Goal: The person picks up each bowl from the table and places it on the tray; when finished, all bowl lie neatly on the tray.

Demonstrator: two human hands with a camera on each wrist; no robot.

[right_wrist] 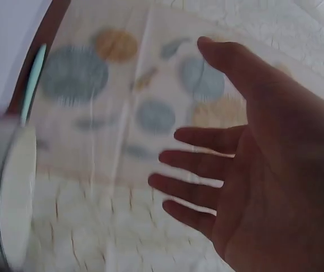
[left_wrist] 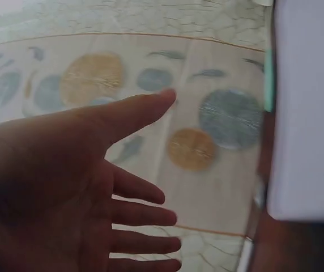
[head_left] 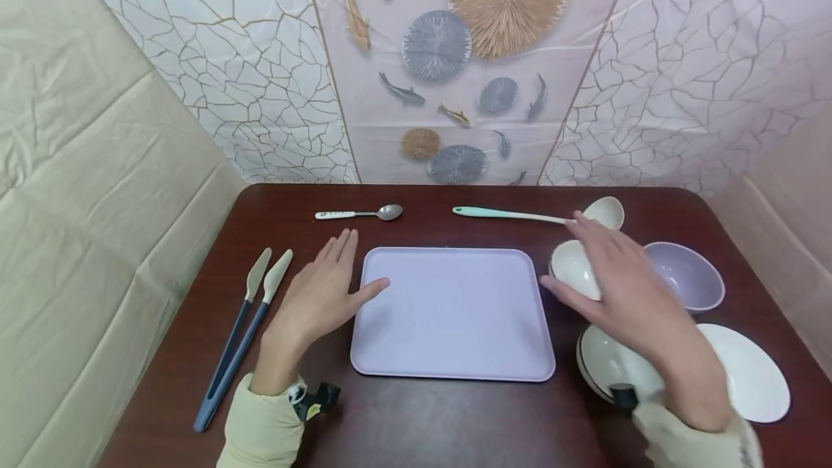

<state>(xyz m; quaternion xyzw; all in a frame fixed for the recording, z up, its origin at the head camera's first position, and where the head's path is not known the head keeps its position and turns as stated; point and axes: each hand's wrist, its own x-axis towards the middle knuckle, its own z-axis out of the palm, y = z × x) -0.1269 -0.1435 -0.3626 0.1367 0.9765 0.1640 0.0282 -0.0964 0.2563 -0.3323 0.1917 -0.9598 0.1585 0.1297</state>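
Observation:
Both hands hold nothing, with straight fingers and thumbs spread. My left hand (head_left: 316,295) hovers by the left edge of a pale lavender tray (head_left: 451,313); its thumb overlaps the tray in the head view. Tongs (head_left: 237,352) with dark blue handles and cream tips lie to its left, and a metal spoon (head_left: 388,213) with a white handle lies beyond its fingertips. Over the bowls at the right is my right hand (head_left: 633,295), partly covering a small white bowl (head_left: 572,266) and a larger white bowl (head_left: 604,360). A ladle (head_left: 604,212) with a mint handle lies past its fingers.
At the right stand a lavender bowl (head_left: 689,276) and a white plate (head_left: 747,374), partly behind the right forearm. The dark wooden table (head_left: 448,425) ends at a patterned backdrop (head_left: 260,78), with beige cloth (head_left: 84,201) along the left side.

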